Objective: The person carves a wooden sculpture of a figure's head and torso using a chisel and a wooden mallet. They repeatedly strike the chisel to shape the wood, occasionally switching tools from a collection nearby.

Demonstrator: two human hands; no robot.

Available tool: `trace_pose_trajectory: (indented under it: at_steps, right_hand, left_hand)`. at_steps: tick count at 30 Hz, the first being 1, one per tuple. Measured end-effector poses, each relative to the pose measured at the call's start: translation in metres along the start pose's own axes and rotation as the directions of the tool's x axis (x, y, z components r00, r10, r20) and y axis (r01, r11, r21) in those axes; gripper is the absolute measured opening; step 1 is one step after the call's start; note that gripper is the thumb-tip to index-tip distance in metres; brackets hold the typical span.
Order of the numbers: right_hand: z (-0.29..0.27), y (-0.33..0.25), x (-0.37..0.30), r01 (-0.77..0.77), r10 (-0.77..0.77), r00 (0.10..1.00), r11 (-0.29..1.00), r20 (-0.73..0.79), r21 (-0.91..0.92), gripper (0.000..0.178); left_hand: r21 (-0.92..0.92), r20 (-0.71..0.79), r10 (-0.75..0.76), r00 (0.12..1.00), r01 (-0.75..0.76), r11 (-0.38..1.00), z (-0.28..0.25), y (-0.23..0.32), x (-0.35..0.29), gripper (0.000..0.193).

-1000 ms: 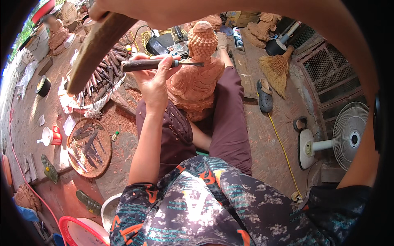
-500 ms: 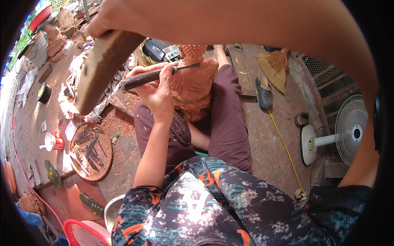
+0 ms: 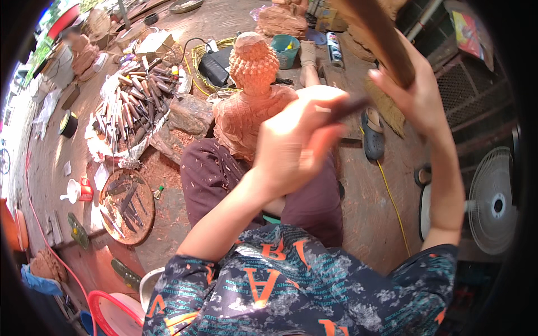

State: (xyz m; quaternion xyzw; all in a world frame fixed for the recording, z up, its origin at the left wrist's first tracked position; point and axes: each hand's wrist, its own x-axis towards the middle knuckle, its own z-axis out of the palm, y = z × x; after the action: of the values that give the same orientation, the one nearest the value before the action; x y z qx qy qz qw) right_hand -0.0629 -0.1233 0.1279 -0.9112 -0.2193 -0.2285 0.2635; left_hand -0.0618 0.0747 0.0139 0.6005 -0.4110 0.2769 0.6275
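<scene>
A carved reddish wooden figure (image 3: 238, 115) with a knobbed head stands upright between my legs. Just to its right, my left hand (image 3: 294, 140) is closed around a chisel (image 3: 352, 108). Motion smears the hand, and the chisel's dark handle sticks out to the right; its blade cannot be made out. My right hand (image 3: 420, 92) is raised further right, fingers wrapped round a wooden mallet (image 3: 386, 39) whose upper part runs out of the picture at the top. The two tools are close together in view but I cannot tell if they touch.
Many wood-handled chisels (image 3: 131, 109) lie bundled on the left. A round wooden board (image 3: 143, 224) carries more blades and shavings. Nearby stands a red and white cup (image 3: 84, 190). A fan (image 3: 493, 204), a grey clog (image 3: 374, 143) and a straw broom (image 3: 386, 106) are on the right.
My left hand and chisel have swung right and nearer, away from the figure's shoulder. My right hand with the mallet has moved from the upper left to the upper right, uncovering the figure's head.
</scene>
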Motion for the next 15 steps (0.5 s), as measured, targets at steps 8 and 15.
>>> trace_pose_trajectory:
  at_steps: [8, 15]
  right_hand:
    - [0.034, 0.105, -0.088, -0.496, 0.668, 0.743, 0.523, 0.028, 0.693, 0.056]
    - [0.054, 0.124, -0.085, -0.426, 0.656, 0.753, 0.432, 0.047, 0.795, 0.053]
  left_hand:
    - [0.596, 0.103, -0.060, 0.993, -0.013, 0.803, 0.066, -0.053, 0.050, 0.039]
    - [0.733, -0.032, -0.046, 0.998, 0.055, 0.678, 0.063, -0.070, 0.052, 0.035]
